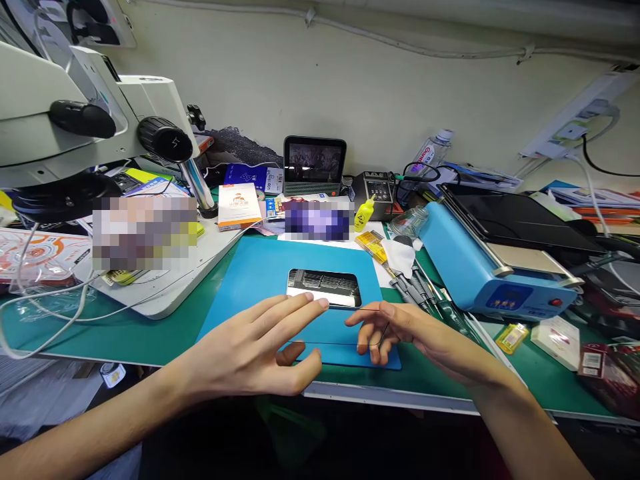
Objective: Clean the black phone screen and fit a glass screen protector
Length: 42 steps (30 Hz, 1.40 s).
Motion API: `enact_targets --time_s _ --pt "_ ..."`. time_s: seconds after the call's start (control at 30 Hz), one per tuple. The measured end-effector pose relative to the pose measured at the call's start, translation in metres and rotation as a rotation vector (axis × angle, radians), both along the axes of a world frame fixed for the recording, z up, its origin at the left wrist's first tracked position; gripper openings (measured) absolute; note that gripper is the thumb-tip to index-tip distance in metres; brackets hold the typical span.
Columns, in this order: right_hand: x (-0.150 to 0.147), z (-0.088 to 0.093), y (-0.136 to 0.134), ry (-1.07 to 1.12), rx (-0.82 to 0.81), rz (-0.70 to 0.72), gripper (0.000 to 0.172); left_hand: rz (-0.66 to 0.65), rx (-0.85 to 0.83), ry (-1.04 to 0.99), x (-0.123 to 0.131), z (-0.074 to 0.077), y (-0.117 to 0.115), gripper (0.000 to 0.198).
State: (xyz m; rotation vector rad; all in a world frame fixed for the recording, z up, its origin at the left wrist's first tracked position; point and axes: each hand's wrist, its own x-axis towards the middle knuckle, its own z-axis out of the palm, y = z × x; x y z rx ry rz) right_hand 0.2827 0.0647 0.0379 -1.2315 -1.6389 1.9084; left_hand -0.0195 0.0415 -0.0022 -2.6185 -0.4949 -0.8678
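Observation:
A phone [324,288] with a shiny, reflecting screen lies flat on a blue mat [240,283]. My left hand [265,347] is over the mat, in front of the phone's left part. Its fingers are stretched out, the thumb apart from them, and nothing shows in its grasp. By the phone's near right corner, my right hand [395,330] has its fingers curled. A thin dark thread or wire [369,310] runs from between its fingers, with another stretch passing down among the lower fingers. Where the thread ends I cannot make out.
A microscope [165,137] stands at the left. Behind the mat are a small screen [315,162], a white-orange box [239,207] and a yellow bottle [365,213]. On the right sit screwdrivers [413,290], a blue heating machine [465,267] and small boxes [556,341].

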Motion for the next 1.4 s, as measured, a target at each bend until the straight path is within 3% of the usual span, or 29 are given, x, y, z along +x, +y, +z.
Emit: enact_targets --time_s 0.17,0.33,0.5,0.6,0.9,1.17,1.4 --pt "-0.001 0.002 0.001 0.014 0.012 -0.005 0.055 0.030 0.038 0.033 -0.004 -0.001 0.003 0.046" --pt "0.003 0.001 0.001 -0.055 0.140 -0.025 0.053 0.051 0.004 0.015 -0.006 0.000 0.003 0.045" --pt "0.005 0.005 -0.011 -0.175 0.345 -0.147 0.053 0.081 -0.344 -0.254 -0.006 0.004 0.000 0.054" --pt "0.006 0.008 -0.023 -0.258 0.514 -0.204 0.059 0.120 -0.499 -0.302 -0.006 0.007 -0.001 0.055" --pt "0.001 0.009 -0.044 -0.397 1.028 -0.148 0.078 0.120 -0.398 -0.209 0.004 0.023 -0.019 0.042" --pt "-0.008 0.008 -0.047 -0.414 1.166 -0.069 0.077 0.103 -0.376 -0.200 0.025 0.029 -0.027 0.037" --pt "-0.012 0.009 -0.050 -0.423 1.204 -0.085 0.080 0.110 -0.352 -0.180 0.026 0.027 -0.028 0.039"
